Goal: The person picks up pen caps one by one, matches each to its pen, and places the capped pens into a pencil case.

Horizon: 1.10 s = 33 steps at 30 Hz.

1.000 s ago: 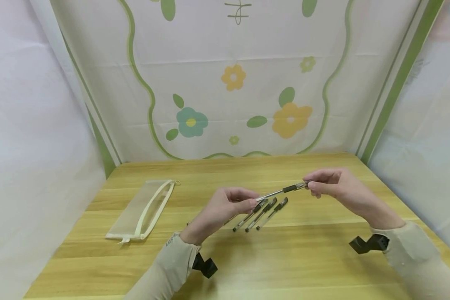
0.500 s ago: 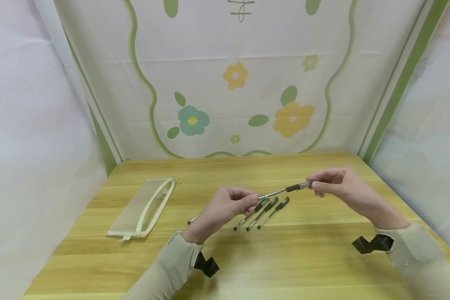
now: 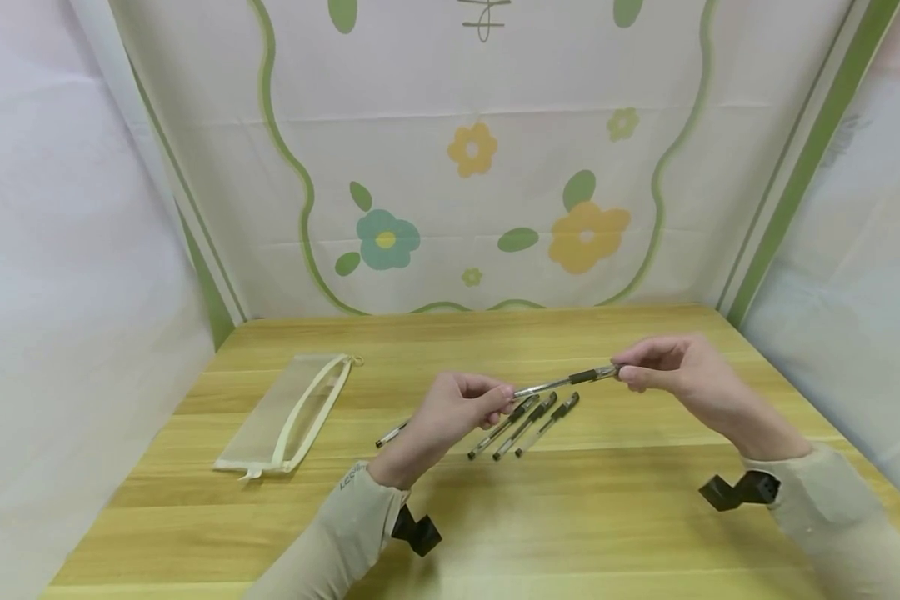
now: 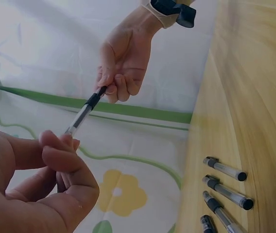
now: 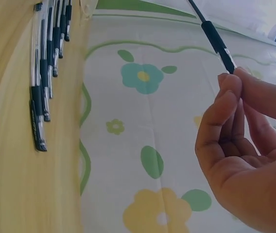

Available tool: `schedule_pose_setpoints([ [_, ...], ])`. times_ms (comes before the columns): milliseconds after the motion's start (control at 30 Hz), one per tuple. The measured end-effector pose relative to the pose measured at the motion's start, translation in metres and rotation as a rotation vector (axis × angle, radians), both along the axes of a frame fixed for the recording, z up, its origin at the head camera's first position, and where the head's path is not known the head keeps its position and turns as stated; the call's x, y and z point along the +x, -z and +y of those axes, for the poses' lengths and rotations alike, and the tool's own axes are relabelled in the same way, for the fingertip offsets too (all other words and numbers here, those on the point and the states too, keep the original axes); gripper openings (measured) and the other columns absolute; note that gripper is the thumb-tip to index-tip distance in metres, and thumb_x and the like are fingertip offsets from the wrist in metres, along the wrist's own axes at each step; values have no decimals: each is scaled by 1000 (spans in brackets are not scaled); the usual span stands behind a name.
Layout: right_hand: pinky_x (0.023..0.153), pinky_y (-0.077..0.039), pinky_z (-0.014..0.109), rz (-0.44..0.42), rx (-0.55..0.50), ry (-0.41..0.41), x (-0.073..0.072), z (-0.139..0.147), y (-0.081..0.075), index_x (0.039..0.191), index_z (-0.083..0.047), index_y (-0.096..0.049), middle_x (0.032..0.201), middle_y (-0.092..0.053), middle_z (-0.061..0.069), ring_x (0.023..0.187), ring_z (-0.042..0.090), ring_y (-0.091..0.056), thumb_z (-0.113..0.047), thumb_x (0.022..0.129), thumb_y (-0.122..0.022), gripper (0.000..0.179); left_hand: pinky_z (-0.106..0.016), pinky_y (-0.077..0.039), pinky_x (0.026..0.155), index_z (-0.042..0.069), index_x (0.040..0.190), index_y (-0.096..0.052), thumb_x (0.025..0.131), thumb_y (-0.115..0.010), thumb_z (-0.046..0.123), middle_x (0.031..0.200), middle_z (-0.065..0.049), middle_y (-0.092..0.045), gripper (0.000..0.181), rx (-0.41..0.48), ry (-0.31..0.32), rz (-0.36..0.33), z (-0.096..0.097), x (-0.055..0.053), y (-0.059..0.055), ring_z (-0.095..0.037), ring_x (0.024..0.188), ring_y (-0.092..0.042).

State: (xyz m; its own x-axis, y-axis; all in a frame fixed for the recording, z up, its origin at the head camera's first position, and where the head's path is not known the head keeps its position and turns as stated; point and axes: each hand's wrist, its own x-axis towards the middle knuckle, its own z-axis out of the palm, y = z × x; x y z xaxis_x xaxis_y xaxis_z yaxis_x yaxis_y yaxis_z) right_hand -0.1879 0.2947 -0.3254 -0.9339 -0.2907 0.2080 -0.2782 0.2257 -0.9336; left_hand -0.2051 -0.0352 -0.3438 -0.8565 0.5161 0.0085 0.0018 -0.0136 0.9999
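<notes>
The left grip (image 3: 450, 418) pinches one end and the right grip (image 3: 686, 379) the capped end of a gel pen (image 3: 581, 377) held between them above the desk (image 3: 630, 525), so light, aligned pinches should keep it steady.

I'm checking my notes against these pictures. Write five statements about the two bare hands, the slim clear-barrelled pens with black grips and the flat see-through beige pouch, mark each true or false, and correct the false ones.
1. The left hand and the right hand both hold the raised pen. True.
2. The right hand pinches the end farther from the black grip. False: it pinches the end nearer the black grip.
3. The pouch lies on the yellowish wood-grain table. True.
4. Several loose pens lie on the table. True.
5. The pouch is right of the loose pens. False: in the head view it lies left of them.
</notes>
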Motion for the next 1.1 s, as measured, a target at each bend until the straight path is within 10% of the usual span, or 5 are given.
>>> schedule_pose_setpoints([
  [267,74,-55,33,30,-17,22,0,-11,8,105,12,-67,99,-69,12,80,21,-65,3,90,-69,17,-25,-46,62,1,91,-76,96,-66,13,83,-13,-69,16,-90,-56,96,-1,0,0,-15,69,-56],
  [767,75,-52,28,28,-56,-4,-8,-10,18,107,7,-68,100,-69,7,82,18,-62,2,94,-65,15,-25,-44,63,1,88,-75,96,-67,16,84,-9,-68,18,-79,-78,24,5,9,-4,-14,69,-52],
  [1100,81,-53,32,-180,20,16,-15,19,38,124,9,-61,107,-69,11,90,22,-62,-11,97,-65,34,-38,-54,84,0,104,-73,98,-62,8,94,-12,-69,15,17,156,-105,14,7,20,-16,84,-64],
])
